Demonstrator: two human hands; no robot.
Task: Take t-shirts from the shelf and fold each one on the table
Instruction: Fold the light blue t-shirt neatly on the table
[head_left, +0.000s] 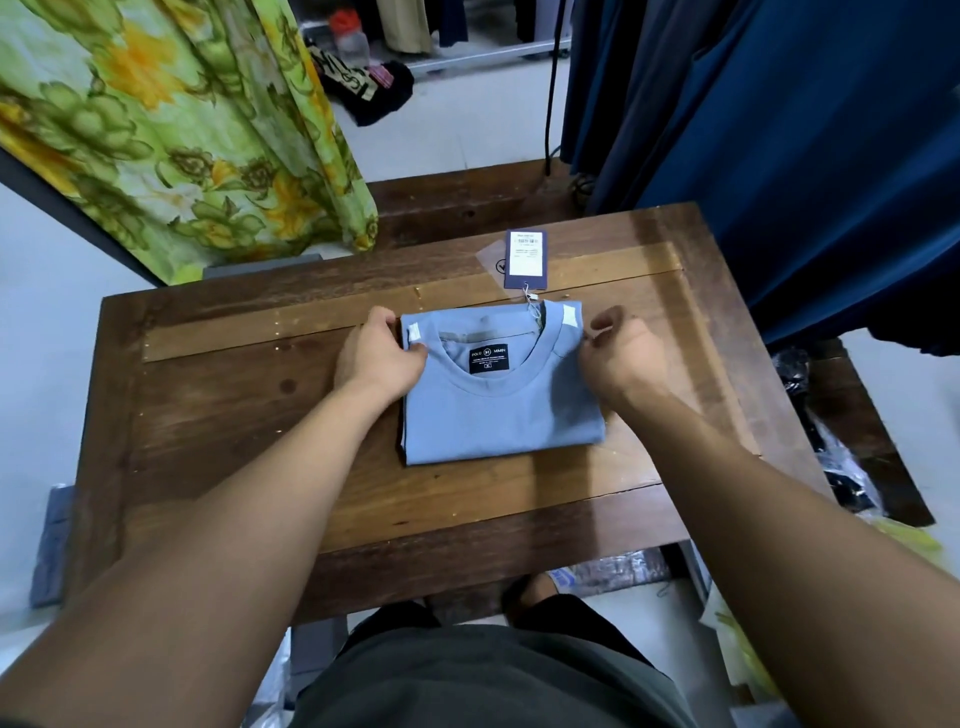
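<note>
A light blue t-shirt (501, 415) lies folded into a compact rectangle in the middle of the wooden table (234, 415), collar up with a black neck label showing. A navy price tag (525, 259) on a string lies on the table just beyond the collar. My left hand (379, 353) grips the shirt's upper left corner, thumb on top. My right hand (626, 353) pinches the upper right edge at the shoulder.
A green and yellow floral cloth (182, 130) hangs at the back left. Dark blue garments (779, 156) hang at the back right, close to the table's far corner. Plastic-wrapped dark items (831, 457) lie on a bench to the right. A bottle (350, 39) and dark clothes sit on the floor beyond.
</note>
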